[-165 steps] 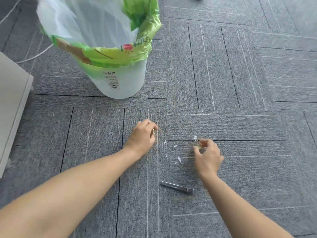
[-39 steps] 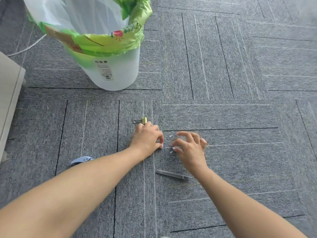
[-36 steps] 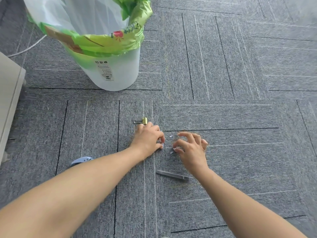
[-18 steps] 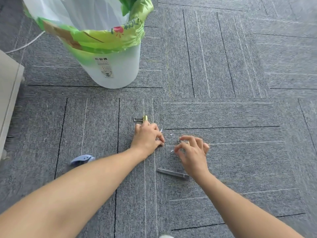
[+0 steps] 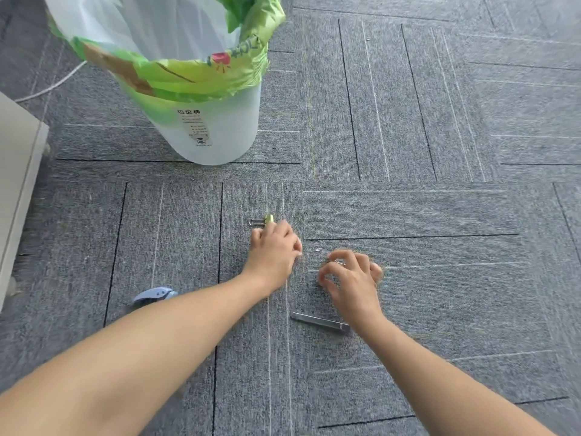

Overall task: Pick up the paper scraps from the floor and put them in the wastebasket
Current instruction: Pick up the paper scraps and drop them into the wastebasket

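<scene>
Paper scraps: several lay between your hands 4.6 s ago; one scrap [image 5: 318,249] now shows on the carpet [image 5: 440,152], near of the wastebasket [image 5: 204,133], whose top is cut off. Binder clip [image 5: 262,221]: now at your left hand's far edge. Left hand [image 5: 276,250]: curled, contents hidden. Right hand [image 5: 352,278]: fingers arched, pinch too blurred to tell. Blue object [image 5: 154,295]: half hidden by your left forearm [image 5: 157,341].
</scene>
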Available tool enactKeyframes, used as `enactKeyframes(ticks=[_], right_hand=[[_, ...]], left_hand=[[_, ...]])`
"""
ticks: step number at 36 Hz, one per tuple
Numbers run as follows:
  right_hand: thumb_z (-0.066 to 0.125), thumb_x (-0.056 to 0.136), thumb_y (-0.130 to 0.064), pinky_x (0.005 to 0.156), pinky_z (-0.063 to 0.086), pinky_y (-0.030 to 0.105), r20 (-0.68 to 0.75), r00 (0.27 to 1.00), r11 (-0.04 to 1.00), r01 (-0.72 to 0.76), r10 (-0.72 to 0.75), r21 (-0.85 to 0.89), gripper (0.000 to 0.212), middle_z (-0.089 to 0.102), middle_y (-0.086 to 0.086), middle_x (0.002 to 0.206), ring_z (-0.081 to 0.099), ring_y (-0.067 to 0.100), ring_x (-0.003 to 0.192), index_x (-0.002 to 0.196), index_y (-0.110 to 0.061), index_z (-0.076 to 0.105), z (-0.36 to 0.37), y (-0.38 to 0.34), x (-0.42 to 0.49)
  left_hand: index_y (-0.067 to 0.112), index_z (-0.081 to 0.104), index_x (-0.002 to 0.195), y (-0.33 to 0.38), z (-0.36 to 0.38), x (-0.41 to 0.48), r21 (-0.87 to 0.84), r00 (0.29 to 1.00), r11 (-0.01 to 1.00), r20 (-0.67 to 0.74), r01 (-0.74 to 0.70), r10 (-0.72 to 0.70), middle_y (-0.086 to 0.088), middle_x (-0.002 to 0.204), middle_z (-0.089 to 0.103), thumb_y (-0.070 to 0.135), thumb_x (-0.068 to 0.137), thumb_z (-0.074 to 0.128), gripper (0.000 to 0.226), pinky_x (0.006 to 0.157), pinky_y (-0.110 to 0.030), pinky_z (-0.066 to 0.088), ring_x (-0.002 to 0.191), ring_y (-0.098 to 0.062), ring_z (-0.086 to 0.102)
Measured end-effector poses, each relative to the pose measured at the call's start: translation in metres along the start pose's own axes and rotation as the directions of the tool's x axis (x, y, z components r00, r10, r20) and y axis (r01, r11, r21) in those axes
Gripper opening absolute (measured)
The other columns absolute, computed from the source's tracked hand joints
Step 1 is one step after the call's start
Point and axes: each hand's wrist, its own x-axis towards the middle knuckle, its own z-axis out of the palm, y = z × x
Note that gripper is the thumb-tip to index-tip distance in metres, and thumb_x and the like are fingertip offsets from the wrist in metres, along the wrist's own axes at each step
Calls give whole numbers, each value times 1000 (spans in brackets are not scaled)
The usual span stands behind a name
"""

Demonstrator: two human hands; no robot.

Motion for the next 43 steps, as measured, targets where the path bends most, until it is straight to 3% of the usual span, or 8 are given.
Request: enactKeyframes(ticks=[4, 11, 16, 24, 28, 33, 39, 43], right_hand=[[63, 84, -49, 91, 14, 34, 29, 999, 1000, -17, 18, -24, 10, 48, -20, 124, 30, 12, 119, 88, -41, 68, -2, -2, -1], [57, 90, -44, 94, 15, 33, 70, 996, 995, 61, -55, -81, 10, 41, -14, 127, 25, 12, 117, 95, -38, 64, -5, -4, 2], [58, 90, -41, 90, 16, 33, -16, 998, 995, -55, 57, 82, 5, 40, -15, 121, 25, 11, 112, 89, -38, 61, -16, -5, 21], [63, 87, -42, 82, 15, 32, -17, 994, 993, -111, 112, 33, 8, 43, -13, 119, 29, 14, 111, 88, -36, 67, -7, -16, 45], [68, 83, -44, 79, 13, 28, -48, 987, 983, -145, 151, 114, 18, 42, -10, 115, 30, 14, 109, 94, -33, 59, -7, -17, 45], [71, 79, -47, 82, 11, 27, -53, 982, 979, -174, 180, 107, 32, 35, -13, 108, 26, 10, 104, 102, -36, 52, -8, -17, 47], [70, 80, -50, 97, 25, 38, -9, 975, 967, -220, 223, 128, 21, 38, -11, 111, 32, 15, 112, 92, -38, 58, -4, -15, 48], [69, 79, -51, 96, 23, 37, 3, 971, 963, -237, 239, 126, 17, 40, -12, 111, 31, 14, 112, 89, -40, 60, -6, -17, 49]], left_hand=[[33, 62, 96, -5, -8, 11, -10, 993, 995, -63, 101, -102, 12, 104, 45, 40, 92, 56, 11, 98, -36, 24, 107, -13, 37], [34, 64, 94, -3, -12, 21, 25, 994, 995, -44, 99, -98, 12, 107, 49, 45, 88, 61, 13, 98, -38, 28, 108, -14, 37], [37, 65, 90, -4, -12, 22, 11, 997, 997, -22, 75, -75, 15, 102, 49, 51, 83, 63, 15, 98, -38, 28, 107, -13, 38], [39, 63, 94, -1, -19, 27, 14, 998, 998, -26, 66, -65, 16, 102, 49, 49, 80, 69, 18, 100, -39, 29, 108, -13, 40], [40, 62, 96, -4, -20, 29, 12, 998, 998, -11, 60, -60, 16, 102, 48, 51, 79, 68, 21, 99, -40, 29, 107, -13, 39], [40, 63, 96, -4, -21, 30, 29, 997, 997, -1, 71, -71, 14, 104, 47, 53, 79, 68, 22, 99, -40, 28, 108, -14, 38], [38, 65, 88, -2, -17, 24, 16, 991, 992, -46, 126, -125, 14, 99, 47, 51, 78, 69, 17, 99, -39, 30, 105, -14, 39], [37, 68, 89, 1, -12, 19, -16, 985, 988, -80, 154, -155, 13, 101, 49, 47, 82, 69, 12, 100, -40, 29, 107, -16, 39]])
